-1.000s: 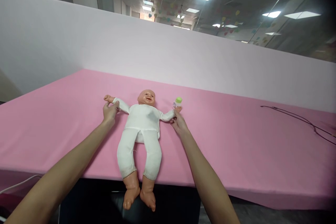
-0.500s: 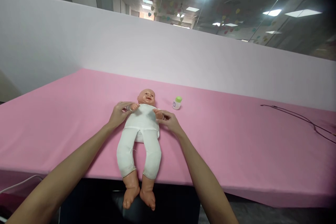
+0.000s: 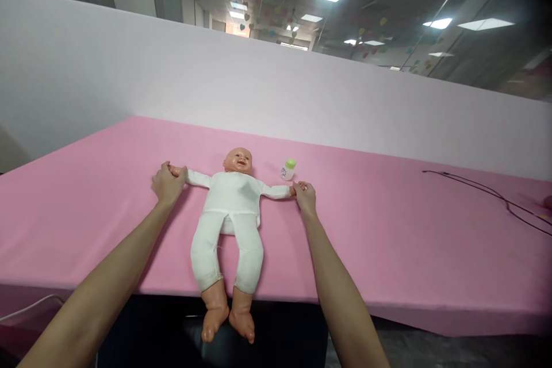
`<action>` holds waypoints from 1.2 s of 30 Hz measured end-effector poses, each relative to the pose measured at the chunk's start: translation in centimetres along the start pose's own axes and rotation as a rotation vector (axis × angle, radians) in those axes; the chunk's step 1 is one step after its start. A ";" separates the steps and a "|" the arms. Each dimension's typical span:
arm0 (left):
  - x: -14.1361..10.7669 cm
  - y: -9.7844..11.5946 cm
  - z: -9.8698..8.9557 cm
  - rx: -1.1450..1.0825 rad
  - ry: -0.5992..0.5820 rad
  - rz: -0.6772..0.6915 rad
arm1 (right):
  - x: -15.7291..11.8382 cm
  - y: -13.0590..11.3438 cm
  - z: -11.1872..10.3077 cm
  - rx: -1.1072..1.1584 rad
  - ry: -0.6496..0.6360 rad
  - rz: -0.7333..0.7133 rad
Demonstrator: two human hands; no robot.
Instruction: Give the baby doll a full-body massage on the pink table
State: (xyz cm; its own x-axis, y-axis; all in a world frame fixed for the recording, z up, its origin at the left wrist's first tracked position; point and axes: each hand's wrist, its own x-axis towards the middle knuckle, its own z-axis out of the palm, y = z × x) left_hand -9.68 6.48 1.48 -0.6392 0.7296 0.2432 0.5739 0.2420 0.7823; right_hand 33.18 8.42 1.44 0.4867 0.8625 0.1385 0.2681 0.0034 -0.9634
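Note:
A baby doll (image 3: 235,201) with a white cloth body lies face up on the pink table cover (image 3: 379,241), its plastic feet hanging past the front edge. Both of its arms are stretched out sideways. My left hand (image 3: 169,183) is closed around the doll's hand on the left side. On the other side, my right hand (image 3: 306,198) grips the doll's other hand, with small plastic fingers showing at the top. Just beyond my right hand stands a small clear bottle (image 3: 287,170) with a green cap and a printed label.
Thin black cables (image 3: 487,188) lie across the right part of the table. A white partition (image 3: 276,92) rises along the back. Below the front edge is a dark seat (image 3: 276,333), and a white cord (image 3: 37,302) hangs at the left.
My hands have moved apart, drawing the doll's arms from beside its chest straight out to both sides. The doll's body and the bottle have stayed in place.

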 end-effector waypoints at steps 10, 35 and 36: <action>-0.2 -0.1 -0.2 0.317 -0.023 -0.028 | -1.1 -0.5 -1.0 -0.654 -0.014 -0.037; -10.1 22.9 14.7 -0.777 -1.121 -0.056 | 1.8 -0.3 0.5 -0.574 -0.075 -0.673; -10.2 23.2 15.5 -0.787 -1.120 -0.056 | 2.3 -0.6 0.7 -0.564 -0.103 -0.681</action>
State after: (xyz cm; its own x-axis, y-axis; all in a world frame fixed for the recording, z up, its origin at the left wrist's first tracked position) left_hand 18.12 14.56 8.28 0.3163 0.9439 -0.0945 -0.1190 0.1384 0.9832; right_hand 33.52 10.78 2.17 0.0021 0.8054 0.5928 0.8548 0.3062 -0.4190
